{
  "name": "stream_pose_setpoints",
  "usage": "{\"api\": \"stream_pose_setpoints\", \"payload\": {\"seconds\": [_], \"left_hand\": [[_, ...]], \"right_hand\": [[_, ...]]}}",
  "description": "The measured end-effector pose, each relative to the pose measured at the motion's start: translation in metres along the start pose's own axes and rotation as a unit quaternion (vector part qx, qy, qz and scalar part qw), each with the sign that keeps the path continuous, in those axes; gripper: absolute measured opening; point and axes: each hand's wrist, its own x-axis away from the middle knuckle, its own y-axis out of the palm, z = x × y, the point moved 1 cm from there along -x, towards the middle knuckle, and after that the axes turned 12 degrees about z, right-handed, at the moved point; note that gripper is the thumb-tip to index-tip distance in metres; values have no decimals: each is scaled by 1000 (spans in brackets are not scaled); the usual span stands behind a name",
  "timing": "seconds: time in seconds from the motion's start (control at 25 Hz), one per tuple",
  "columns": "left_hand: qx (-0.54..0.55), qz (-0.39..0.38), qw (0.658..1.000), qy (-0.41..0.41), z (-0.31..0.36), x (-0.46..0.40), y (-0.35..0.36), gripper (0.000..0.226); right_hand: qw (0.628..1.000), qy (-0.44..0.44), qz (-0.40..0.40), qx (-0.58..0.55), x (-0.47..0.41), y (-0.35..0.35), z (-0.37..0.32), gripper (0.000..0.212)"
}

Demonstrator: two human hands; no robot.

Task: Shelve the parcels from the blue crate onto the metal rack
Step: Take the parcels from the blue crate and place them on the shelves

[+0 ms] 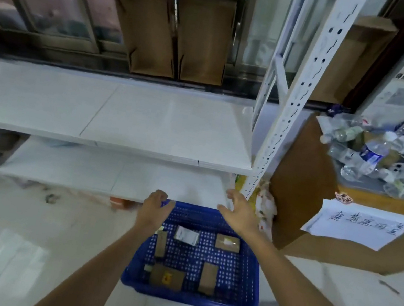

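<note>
The blue crate (249, 277) stands on the pale floor in front of the white metal rack (299, 102). Several small parcels lie in it: a white one (187, 235), a brown one (227, 243), a narrow brown one (161, 242), and others nearer me. My left hand (155, 206) is at the crate's far left corner, fingers curled over the rim and thumb along it. My right hand (239, 210) hovers above the far right corner with fingers spread, holding nothing. The middle shelf (121, 117) and the lower shelf (110, 174) carry nothing.
A large cardboard box (303, 186) full of plastic bottles and rubbish stands right of the rack, with a handwritten paper note (361, 224) on it. Two brown paper bags (180, 38) stand behind the rack by the window. A crumpled bag (265, 207) lies at the rack's foot.
</note>
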Motion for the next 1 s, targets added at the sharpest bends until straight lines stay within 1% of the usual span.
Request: {"api": "stream_pose_setpoints", "payload": {"seconds": [0.2,0.28,0.32,0.36,0.44,0.48,0.56,0.6,0.64,0.68,0.72,0.8,0.84,0.88,0.96,1.0], "left_hand": [[-71,-50,996,-3,-118,-45,106,46],[-82,-74,993,-29,-167,-63,146,49],[-87,-88,991,-51,-196,-71,169,47],[-99,-106,987,-68,-224,-78,193,40],[-134,-139,976,-98,-279,-92,240,24],[-155,-158,970,-101,-305,-98,263,25],[-206,-206,950,-113,-355,-111,306,39],[-225,-226,940,-123,-375,-118,320,35],[-237,-237,932,-136,-391,-125,329,25],[-248,-234,927,-155,-408,-132,341,22],[-256,-231,923,-173,-422,-140,348,26],[-300,-256,899,-190,-442,-152,364,49],[-315,-274,886,-200,-449,-155,373,56],[-306,-281,881,-225,-452,-155,379,61],[-279,-286,882,-249,-461,-159,388,62],[-277,-293,877,-260,-467,-161,390,59]], "right_hand": [[999,9,-46,28,-31,128,100,57],[996,21,-72,56,-39,182,144,58],[993,28,-91,71,-43,215,170,59],[989,37,-113,85,-47,248,197,59],[979,64,-160,104,-59,312,249,63],[973,86,-187,108,-65,343,274,67],[956,133,-238,105,-73,400,322,73],[951,156,-249,91,-78,421,340,72],[947,181,-254,74,-82,439,356,69],[942,204,-258,63,-85,459,374,66],[935,222,-270,61,-89,476,388,66],[910,266,-314,60,-97,504,413,73],[894,291,-338,42,-97,516,422,77],[879,313,-359,20,-95,527,427,80],[852,348,-392,4,-85,547,429,82],[845,354,-400,4,-81,555,428,81]]}}
